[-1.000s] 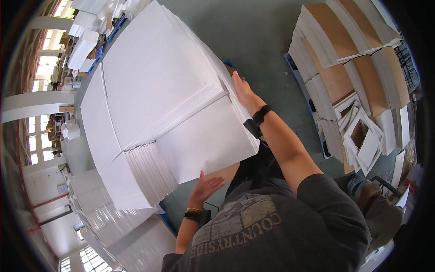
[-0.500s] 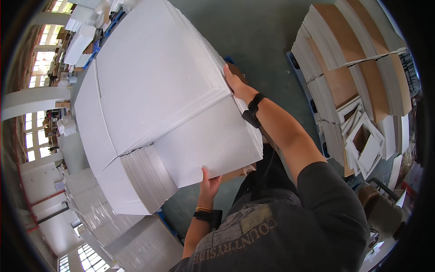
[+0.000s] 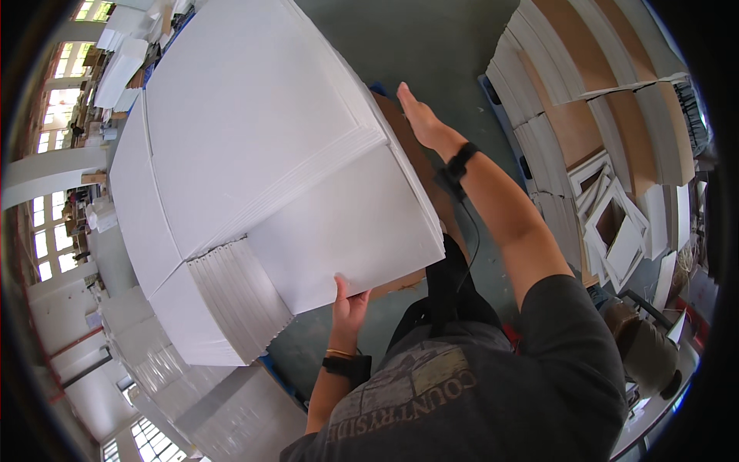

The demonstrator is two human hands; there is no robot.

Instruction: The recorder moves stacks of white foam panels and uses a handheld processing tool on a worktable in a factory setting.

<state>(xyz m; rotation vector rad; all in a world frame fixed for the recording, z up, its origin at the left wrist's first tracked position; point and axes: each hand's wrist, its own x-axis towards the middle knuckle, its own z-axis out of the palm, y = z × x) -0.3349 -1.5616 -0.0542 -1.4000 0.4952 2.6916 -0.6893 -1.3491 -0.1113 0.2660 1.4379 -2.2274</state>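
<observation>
A tall stack of large white boards (image 3: 246,115) fills the middle left. At its near corner a lower section of smaller white boards (image 3: 350,227) lies level, with its front edge toward me. My left hand (image 3: 350,309) grips that front edge, thumb on top and fingers underneath. My right hand (image 3: 428,127) is off the stack's right side, fingers straight and together, palm turned toward the boards, holding nothing. Beside the left section, a ridged pile of white sheets (image 3: 240,296) shows its layered edges.
Brown cardboard (image 3: 412,142) sticks out beneath the stack on the right. Across the green floor (image 3: 400,38), white and brown panels (image 3: 585,123) stand piled on a blue pallet, with white frames (image 3: 616,227) leaning there. Plastic-wrapped stacks (image 3: 223,408) stand at the lower left.
My right hand has come away from the boards' right edge and moved outward to the right. My left hand keeps its hold on the front edge.
</observation>
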